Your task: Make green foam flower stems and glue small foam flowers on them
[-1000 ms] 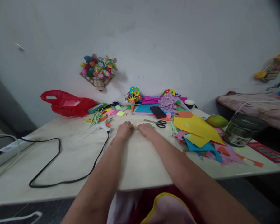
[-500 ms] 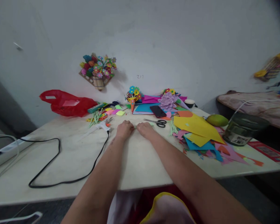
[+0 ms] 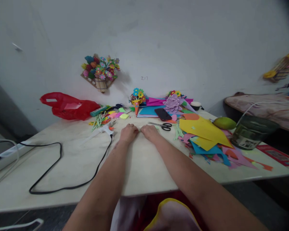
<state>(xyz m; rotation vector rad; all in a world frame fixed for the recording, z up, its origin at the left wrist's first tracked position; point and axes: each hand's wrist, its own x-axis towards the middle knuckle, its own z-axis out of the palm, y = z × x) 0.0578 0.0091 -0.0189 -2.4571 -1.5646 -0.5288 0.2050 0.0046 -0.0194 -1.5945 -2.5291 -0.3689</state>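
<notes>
Left hand [image 3: 129,133] and right hand [image 3: 149,133] curled, almost meeting, near-left of black-handled metal scissors [image 3: 162,126] lying crosswise, right nearer; from here can't tell what's gripped.

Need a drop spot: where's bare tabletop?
Bare tabletop: between the forearms, nearer than the left hand and right hand; inside the bend of the black cord. Crowded: right side, with yellow sheets and scraps; far side, with scissors, phone and red bag.

pale table [image 3: 150,170] — bearing | red bag [image 3: 62,108] | white glue gun [image 3: 108,129] | scissors [image 3: 166,127] | coloured scraps [image 3: 202,133] | jar [image 3: 250,134]
</notes>
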